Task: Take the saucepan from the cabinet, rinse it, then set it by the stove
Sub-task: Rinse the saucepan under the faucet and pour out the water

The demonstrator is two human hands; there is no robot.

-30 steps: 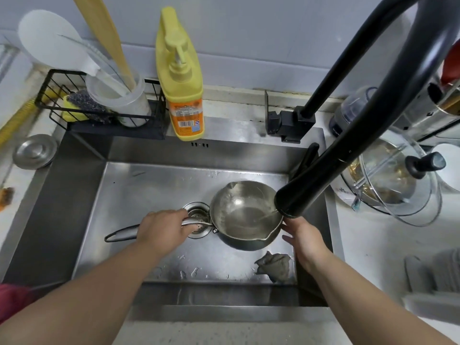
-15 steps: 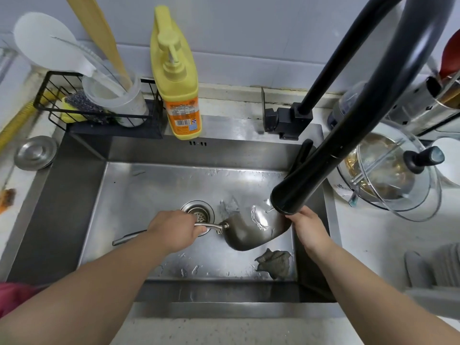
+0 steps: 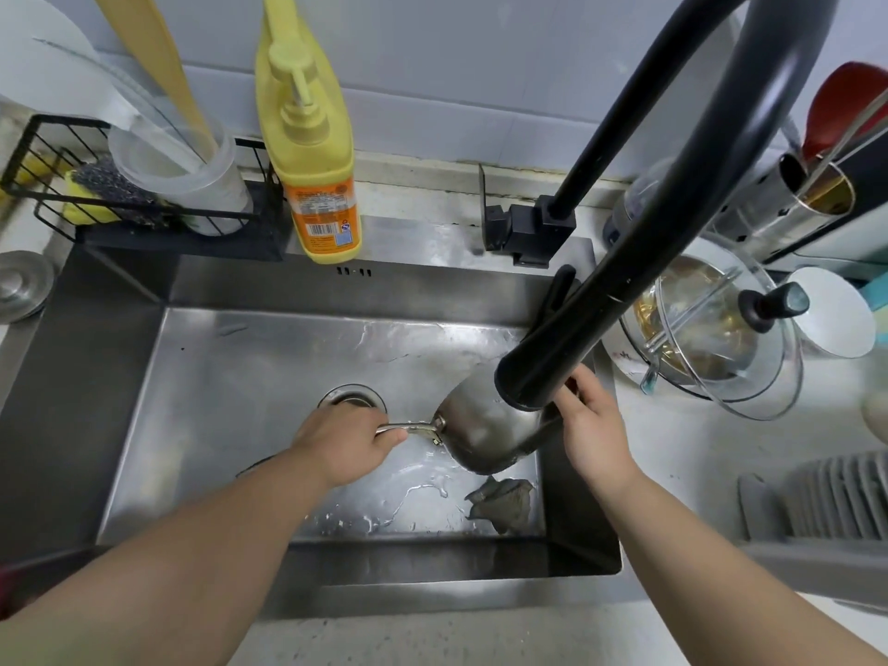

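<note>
Head view, one item in hand. Saucepan (image 3: 485, 427): stainless steel, held above the floor of the sink (image 3: 250, 377), right of the drain (image 3: 351, 398) and just under the black faucet (image 3: 552, 367) head. Tipped on its side: outer wall and base face the camera, mouth turned away toward the right and back of the basin; interior not visible. Long axis runs left to right, handle (image 3: 408, 428) pointing left, roughly level. Left hand (image 3: 343, 439): fist clenched around the handle, knuckles up. Right hand (image 3: 593, 425): at the pan's right rim beside the faucet head, fingers curled toward the rim; whether they grip it cannot be told, the faucet hides the contact. Also present: grey rag (image 3: 502, 497) crumpled on the sink floor just below the pan; water streaks on the basin; yellow soap bottle (image 3: 312, 151) upright on the back ledge; glass-lidded pot (image 3: 716, 329) on the counter right of the sink.
</note>
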